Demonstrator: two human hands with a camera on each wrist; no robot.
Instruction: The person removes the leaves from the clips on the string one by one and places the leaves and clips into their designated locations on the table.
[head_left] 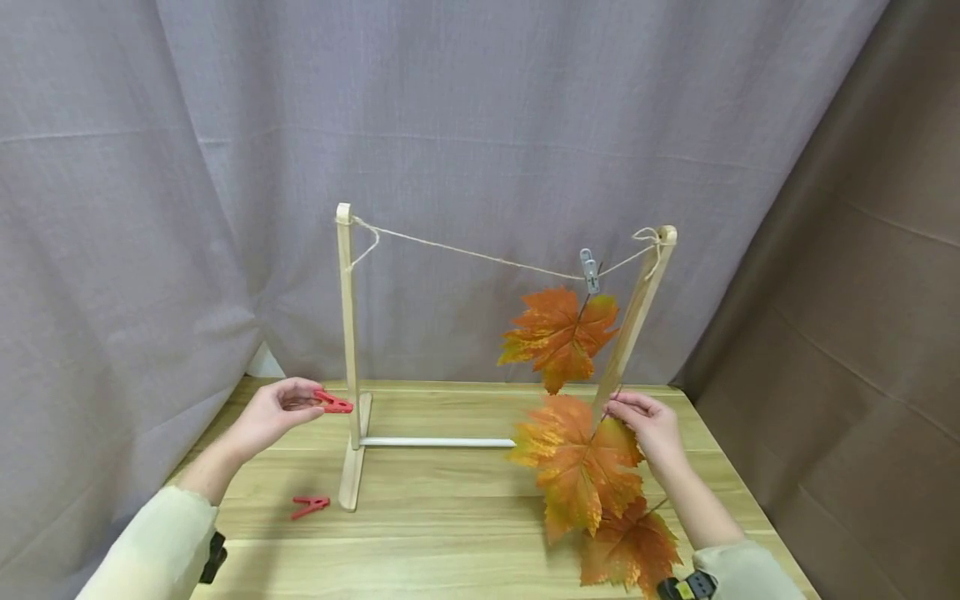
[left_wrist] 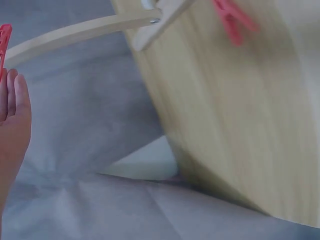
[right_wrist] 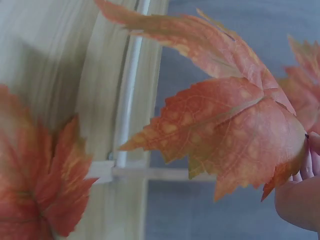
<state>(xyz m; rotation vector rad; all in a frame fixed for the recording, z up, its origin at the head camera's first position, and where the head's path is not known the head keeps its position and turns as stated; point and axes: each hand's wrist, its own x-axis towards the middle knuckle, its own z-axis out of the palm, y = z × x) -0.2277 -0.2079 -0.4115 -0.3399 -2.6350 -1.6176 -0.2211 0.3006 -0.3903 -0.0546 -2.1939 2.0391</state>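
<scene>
Between thumb and fingers, my left hand (head_left: 273, 417) pinches a red clothespin (head_left: 333, 402) beside the left post of a wooden frame (head_left: 347, 333). My right hand (head_left: 654, 429) pinches the stem of an orange maple leaf (head_left: 581, 458) by the right post; the right wrist view shows this leaf (right_wrist: 235, 125) from close up. A string (head_left: 465, 250) sags between the posts. On it, a grey clothespin (head_left: 590, 272) holds another maple leaf (head_left: 562, 333) by its stem. In the left wrist view, the held red clothespin (left_wrist: 4, 42) shows only at the edge.
A second red clothespin (head_left: 310, 506) lies on the wooden table (head_left: 420, 533) left of the frame's foot. Another maple leaf (head_left: 630, 550) lies at the table's front right. A white crossbar (head_left: 438, 442) joins the posts low down. Grey curtain (head_left: 450, 100) hangs behind.
</scene>
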